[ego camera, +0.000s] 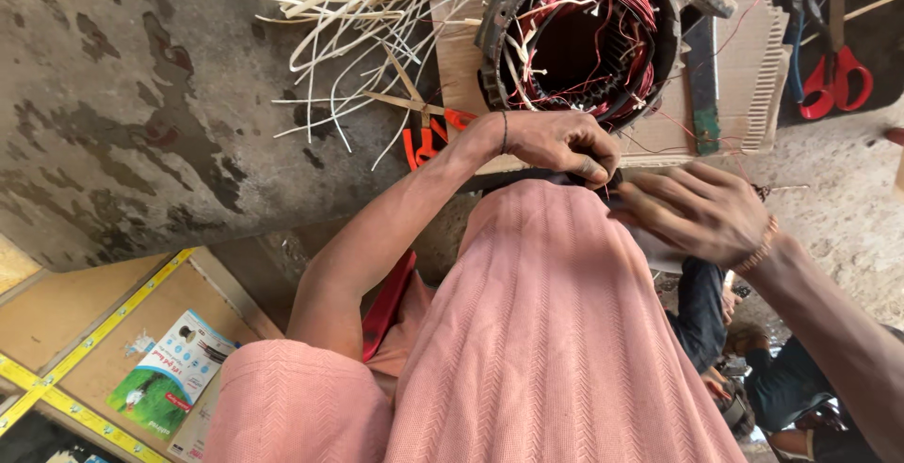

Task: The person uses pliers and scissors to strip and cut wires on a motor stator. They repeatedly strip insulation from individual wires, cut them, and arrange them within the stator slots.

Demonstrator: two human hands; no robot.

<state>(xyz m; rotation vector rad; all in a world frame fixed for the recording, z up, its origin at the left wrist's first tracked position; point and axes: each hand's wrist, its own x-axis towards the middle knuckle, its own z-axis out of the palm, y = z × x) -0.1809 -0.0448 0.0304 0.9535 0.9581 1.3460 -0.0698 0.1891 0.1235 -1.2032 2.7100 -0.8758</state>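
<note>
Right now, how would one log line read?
left hand: pinching dark strip | right hand: beside it, fingers extended | motor stator: on cardboard

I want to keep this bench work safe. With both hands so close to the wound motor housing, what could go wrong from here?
1. The left hand pinches something small beside the motor stator; its loose copper wire ends could prick fingers.
2. The white insulation strips hang over the bench edge and might snag or slide off.
3. The orange-handled scissors lie half hidden under the strips near the left forearm, so a cut seems possible.
</note>
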